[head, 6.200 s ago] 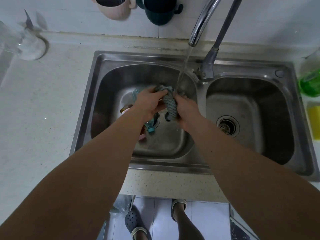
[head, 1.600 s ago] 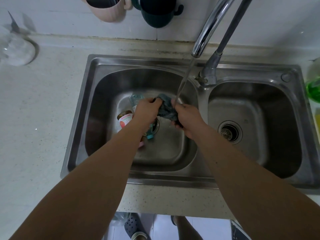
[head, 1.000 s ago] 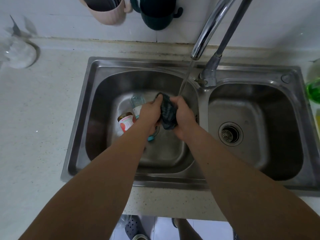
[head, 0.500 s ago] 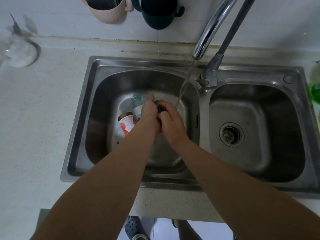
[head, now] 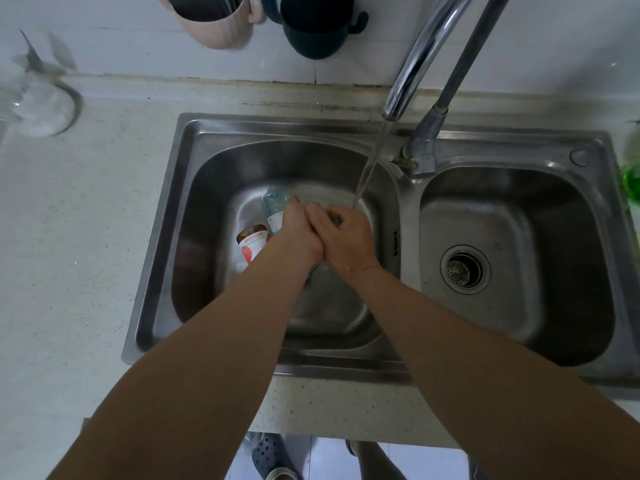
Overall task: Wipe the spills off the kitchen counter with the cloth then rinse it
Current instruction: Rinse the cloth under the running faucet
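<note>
Cloth is hidden from view, and only the two hands pressed together over the left basin of the steel sink (head: 162, 237) can be seen where it would be; whether it is enclosed between them cannot be told. The left hand (head: 294, 233) and the right hand (head: 343, 237) are joined palm to palm, fingers curled tightly round each other, directly beneath a thin stream of water (head: 369, 164) poured from the curved chrome faucet (head: 415, 60). What is gripped inside them is not shown. Behind the left hand, a clear bottle (head: 275, 202) and a jar with a pink label (head: 252, 245) are seen lying on the basin floor. The right basin is marked by a round drain strainer (head: 464, 268). A speckled pale counter (head: 69, 254) is spread to the left of the sink, and a clear glass (head: 38, 105) is placed near its back edge. Two cups, one pink (head: 207, 19) and one dark green (head: 315, 29), are hung against the tiled wall above. A green bottle (head: 632, 181) is cut off at the right edge of the view.
</note>
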{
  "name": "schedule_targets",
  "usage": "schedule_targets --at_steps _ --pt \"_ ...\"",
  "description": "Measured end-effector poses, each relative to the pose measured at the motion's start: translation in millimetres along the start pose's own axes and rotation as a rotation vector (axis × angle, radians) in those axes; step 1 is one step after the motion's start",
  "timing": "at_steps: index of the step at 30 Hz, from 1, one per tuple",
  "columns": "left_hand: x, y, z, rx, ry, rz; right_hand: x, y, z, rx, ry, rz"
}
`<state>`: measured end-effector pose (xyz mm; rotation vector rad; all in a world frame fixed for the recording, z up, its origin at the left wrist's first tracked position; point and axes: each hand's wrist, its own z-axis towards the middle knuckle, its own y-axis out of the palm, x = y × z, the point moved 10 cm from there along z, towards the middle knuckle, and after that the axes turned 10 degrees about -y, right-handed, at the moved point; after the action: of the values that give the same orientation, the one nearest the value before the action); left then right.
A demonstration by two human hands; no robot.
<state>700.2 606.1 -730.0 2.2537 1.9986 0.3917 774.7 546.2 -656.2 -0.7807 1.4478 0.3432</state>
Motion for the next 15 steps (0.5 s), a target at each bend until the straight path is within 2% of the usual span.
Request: schedule_targets --at_steps 2,4,7,10,12,15 --pt "2 -4 3 0.055 0.004 0.103 8 3 -1 -0.011 0.057 -0.014" --pt "-1 -3 4 0.040 -0.035 0.207 12 6 -2 -0.031 0.111 -0.034" --pt "-21 10 -7 -0.098 -0.157 0.246 24 3 0 0.048 0.284 0.044" --pt "-35 23 -17 -0.234 -0.170 0.333 44 5 -5 0.131 0.569 0.331" --pt "-27 24 -20 -0.264 -0.083 0.444 46 6 -3 0.029 0.566 0.394" --pt "-1 18 -26 -0.210 0.070 0.589 30 -9 0 -0.148 0.381 0.274"
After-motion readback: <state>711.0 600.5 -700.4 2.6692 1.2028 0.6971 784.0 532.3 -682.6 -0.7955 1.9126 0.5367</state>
